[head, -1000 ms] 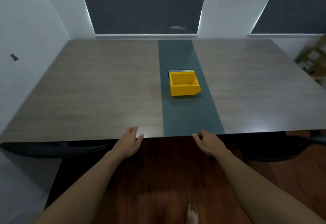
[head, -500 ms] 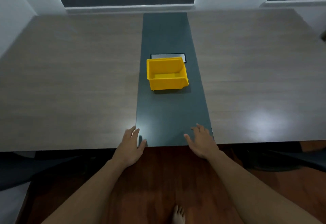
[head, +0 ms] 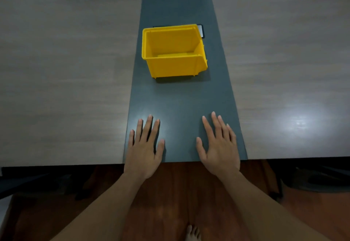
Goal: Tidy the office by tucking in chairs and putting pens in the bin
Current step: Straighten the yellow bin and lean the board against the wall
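Observation:
A yellow plastic bin stands on the dark grey strip running down the middle of the table. I see nothing inside the part of the bin that shows. My left hand lies flat on the strip near the table's front edge, fingers straight and spread. My right hand lies flat beside it, a hand's width to the right, fingers straight too. Both hands hold nothing and sit well short of the bin. No pens show anywhere on the table.
A dark flat device peeks out from behind the bin. Dark chair parts show under the table at lower left and lower right. Below is a reddish wooden floor with my bare foot.
My view has moved closer to the table and tilted down. Both hands have slid from the table's front edge forward onto the dark strip and flattened out.

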A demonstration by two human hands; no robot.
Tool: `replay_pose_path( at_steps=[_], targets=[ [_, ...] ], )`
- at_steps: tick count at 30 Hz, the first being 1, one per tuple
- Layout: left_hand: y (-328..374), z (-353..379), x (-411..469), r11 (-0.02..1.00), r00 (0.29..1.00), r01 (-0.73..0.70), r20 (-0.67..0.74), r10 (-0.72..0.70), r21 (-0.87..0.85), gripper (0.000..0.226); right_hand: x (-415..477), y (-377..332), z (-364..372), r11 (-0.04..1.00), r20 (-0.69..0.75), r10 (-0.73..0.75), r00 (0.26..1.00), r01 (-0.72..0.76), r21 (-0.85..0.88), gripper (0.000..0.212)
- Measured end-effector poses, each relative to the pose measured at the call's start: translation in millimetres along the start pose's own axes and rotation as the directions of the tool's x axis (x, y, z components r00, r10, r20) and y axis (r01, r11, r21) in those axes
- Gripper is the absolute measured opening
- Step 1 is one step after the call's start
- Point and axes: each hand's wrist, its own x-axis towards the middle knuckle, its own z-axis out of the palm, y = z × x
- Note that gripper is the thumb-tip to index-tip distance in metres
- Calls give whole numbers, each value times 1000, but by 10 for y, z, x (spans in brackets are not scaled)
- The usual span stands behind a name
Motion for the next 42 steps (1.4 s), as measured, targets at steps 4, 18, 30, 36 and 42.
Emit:
replay_pose_path(
  at_steps=[4, 18, 30, 36, 42],
  targets=[
    [32, 167, -45, 998, 990, 16, -140, -7, 61, 67, -17, 23, 118, 1000, -58, -12, 998, 13, 10, 73],
    [16, 325, -68, 996, 958, 51, -286, -28, 74, 71, -27, 66, 335, 998, -246, -58, 968, 46, -51, 71],
    [-34, 311, 58, 994, 952, 37, -307, -4, 102, 75, 99, 79, 372, 997, -272, -69, 960, 54, -60, 72],
    [-85, 305, 217, 992, 953, 40, -302, -2, 119, 75, 250, 63, 411, 998, -295, -61, 953, 48, -51, 72],
    [-48, 301, 329, 993, 952, 41, -307, -4, 114, 75, 375, 107, 401, 997, -295, -67, 953, 55, -47, 72]
  ],
)
